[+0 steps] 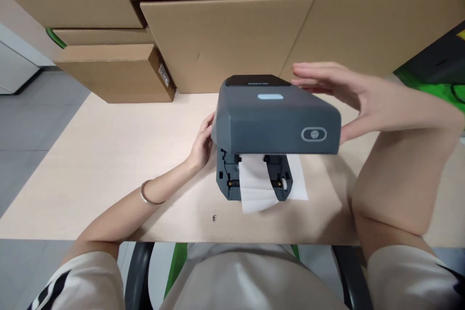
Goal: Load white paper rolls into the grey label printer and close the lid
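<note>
A dark grey label printer (281, 118) stands on the table in front of me, its lid raised and tilted over the base. Under the lid the base (224, 186) shows a black roller and a white wheel. White paper (256, 186) runs out of it towards me, and another white sheet (300, 184) lies beneath on the right. My left hand (203, 143) is closed against the printer's left side, its fingertips partly hidden. Beside the lid's right edge is my right hand (337, 89), fingers stretched out, thumb at the lid's front right corner; whether it presses there I cannot tell.
Large cardboard boxes (225, 43) stand stacked along the table's back edge. A flat cardboard box (119, 75) is at the back left. A small dark mark (214, 218) shows on the light wooden table (90, 174). Something green and black (439, 77) sits at far right.
</note>
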Demonstrator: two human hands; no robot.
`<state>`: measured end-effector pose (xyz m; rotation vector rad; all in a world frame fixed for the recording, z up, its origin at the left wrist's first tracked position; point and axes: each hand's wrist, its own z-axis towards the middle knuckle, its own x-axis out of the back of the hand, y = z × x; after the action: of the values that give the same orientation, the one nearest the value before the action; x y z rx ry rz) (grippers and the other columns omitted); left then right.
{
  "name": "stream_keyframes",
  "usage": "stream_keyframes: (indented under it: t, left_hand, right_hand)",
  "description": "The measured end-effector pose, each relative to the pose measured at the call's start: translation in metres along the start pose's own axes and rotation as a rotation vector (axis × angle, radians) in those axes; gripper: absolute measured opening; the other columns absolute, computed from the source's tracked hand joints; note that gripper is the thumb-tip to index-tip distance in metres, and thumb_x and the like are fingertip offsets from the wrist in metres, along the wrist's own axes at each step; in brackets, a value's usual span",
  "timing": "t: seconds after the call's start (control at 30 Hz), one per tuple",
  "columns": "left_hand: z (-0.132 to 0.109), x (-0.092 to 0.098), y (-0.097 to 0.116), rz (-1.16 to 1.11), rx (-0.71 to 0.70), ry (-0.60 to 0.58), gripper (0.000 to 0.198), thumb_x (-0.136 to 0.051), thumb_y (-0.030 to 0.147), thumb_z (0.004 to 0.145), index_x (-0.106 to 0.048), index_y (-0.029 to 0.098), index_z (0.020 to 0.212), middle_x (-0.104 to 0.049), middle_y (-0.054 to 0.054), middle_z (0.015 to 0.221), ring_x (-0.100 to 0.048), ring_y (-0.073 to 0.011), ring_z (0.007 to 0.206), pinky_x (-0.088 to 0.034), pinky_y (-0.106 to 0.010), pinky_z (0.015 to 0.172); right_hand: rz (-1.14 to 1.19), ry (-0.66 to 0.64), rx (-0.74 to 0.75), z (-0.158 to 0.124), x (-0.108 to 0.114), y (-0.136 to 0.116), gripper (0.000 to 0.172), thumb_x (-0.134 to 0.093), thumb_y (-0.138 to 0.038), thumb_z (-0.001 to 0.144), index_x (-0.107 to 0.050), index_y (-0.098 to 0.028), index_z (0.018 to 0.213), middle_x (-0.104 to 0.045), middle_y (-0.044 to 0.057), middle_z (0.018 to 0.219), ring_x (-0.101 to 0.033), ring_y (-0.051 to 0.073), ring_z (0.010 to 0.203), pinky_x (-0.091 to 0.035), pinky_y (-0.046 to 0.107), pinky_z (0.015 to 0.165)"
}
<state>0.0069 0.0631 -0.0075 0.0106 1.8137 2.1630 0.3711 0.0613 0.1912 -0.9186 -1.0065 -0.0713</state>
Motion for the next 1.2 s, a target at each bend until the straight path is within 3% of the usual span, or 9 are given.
stream_keyframes:
  t: [0.1, 0.23, 0.4, 0.63, 0.77, 0.87, 0.97, 1.03, 1.2]
  left_hand:
    - [-0.005, -0.009, 0.012, -0.051, 0.049, -0.003, 0.064, -0.068, 0.070, 0.099, -0.065, 0.032, 0.151, -0.060, -0.006, 0.174, -0.043, -0.0418, 0.172, -0.031, -0.066, 0.146]
    - [-0.010, -0.016, 0.030, 0.051, 0.062, -0.074, 0.076, -0.078, 0.059, 0.097, -0.053, 0.037, 0.165, -0.046, -0.002, 0.185, -0.032, -0.0381, 0.178, -0.028, -0.059, 0.148]
    - [-0.015, -0.020, 0.039, 0.147, 0.086, -0.120, 0.089, -0.081, 0.059, 0.098, -0.039, 0.042, 0.174, -0.031, 0.001, 0.192, -0.022, -0.0369, 0.182, -0.025, -0.056, 0.150]
    - [-0.016, -0.019, 0.040, 0.155, 0.083, -0.121, 0.096, -0.088, 0.058, 0.092, -0.039, 0.038, 0.172, -0.034, -0.006, 0.190, -0.027, -0.0385, 0.180, -0.030, -0.058, 0.147]
    - [-0.013, -0.015, 0.036, 0.175, 0.053, -0.141, 0.094, -0.088, 0.059, 0.093, -0.039, 0.040, 0.171, -0.035, -0.007, 0.189, -0.030, -0.0387, 0.178, -0.031, -0.060, 0.146]
    - [-0.012, -0.013, 0.033, 0.201, 0.030, -0.134, 0.092, -0.087, 0.059, 0.093, -0.041, 0.039, 0.170, -0.038, -0.007, 0.188, -0.032, -0.0385, 0.177, -0.032, -0.060, 0.146]
    - [-0.010, -0.013, 0.033, 0.224, 0.013, -0.116, 0.092, -0.088, 0.057, 0.091, -0.044, 0.035, 0.169, -0.041, -0.010, 0.187, -0.035, -0.0402, 0.176, -0.030, -0.061, 0.147]
    - [-0.008, -0.012, 0.033, 0.241, 0.008, -0.116, 0.093, -0.088, 0.053, 0.090, -0.045, 0.032, 0.170, -0.044, -0.010, 0.186, -0.034, -0.0413, 0.176, -0.026, -0.061, 0.148]
    - [-0.010, -0.009, 0.031, 0.270, 0.023, -0.117, 0.089, -0.078, 0.043, 0.094, -0.043, 0.032, 0.175, -0.042, -0.004, 0.188, -0.026, -0.0390, 0.181, -0.016, -0.058, 0.152]
  right_hand:
    - [0.098, 0.264, -0.023, 0.006, -0.005, -0.008, 0.080, -0.100, -0.077, 0.070, -0.084, -0.039, 0.138, -0.078, 0.006, 0.129, -0.075, 0.026, 0.118, -0.061, 0.048, 0.115]
    - [0.181, 0.648, -0.120, 0.023, -0.020, -0.012, 0.054, -0.102, -0.071, 0.068, -0.084, -0.026, 0.092, -0.067, -0.001, 0.068, -0.057, 0.014, 0.058, -0.052, 0.036, 0.062]
    - [0.252, 0.848, -0.256, 0.042, -0.037, -0.012, 0.053, -0.087, -0.067, 0.087, -0.080, -0.023, 0.117, -0.081, 0.008, 0.085, -0.068, 0.019, 0.059, -0.040, 0.031, 0.048]
    - [0.331, 0.738, -0.315, 0.039, -0.038, -0.003, 0.082, -0.081, -0.045, 0.093, -0.051, -0.030, 0.167, -0.081, 0.008, 0.144, -0.073, 0.016, 0.062, -0.044, 0.032, 0.050]
    - [0.226, 0.759, -0.420, 0.047, -0.049, 0.005, 0.067, -0.078, -0.048, 0.089, -0.052, -0.030, 0.149, -0.074, 0.012, 0.150, -0.068, 0.017, 0.061, -0.047, 0.036, 0.054]
    - [-0.023, 0.780, -0.409, 0.053, -0.067, 0.001, 0.041, -0.082, -0.045, 0.088, -0.059, -0.028, 0.117, -0.077, 0.011, 0.123, -0.066, 0.020, 0.070, -0.054, 0.041, 0.068]
    - [-0.390, 0.486, -0.212, 0.059, -0.091, -0.012, 0.012, -0.072, -0.037, 0.098, -0.067, -0.026, 0.098, -0.078, 0.007, 0.098, -0.072, 0.029, 0.096, -0.055, 0.053, 0.103]
    - [-0.555, 0.245, -0.070, 0.064, -0.107, -0.019, 0.016, -0.061, -0.029, 0.104, -0.074, -0.024, 0.097, -0.081, 0.009, 0.098, -0.072, 0.033, 0.107, -0.047, 0.058, 0.115]
    - [-0.687, -0.056, -0.038, 0.073, -0.133, -0.018, 0.033, -0.049, -0.020, 0.107, -0.082, -0.017, 0.102, -0.084, 0.016, 0.104, -0.070, 0.031, 0.103, -0.047, 0.051, 0.104]
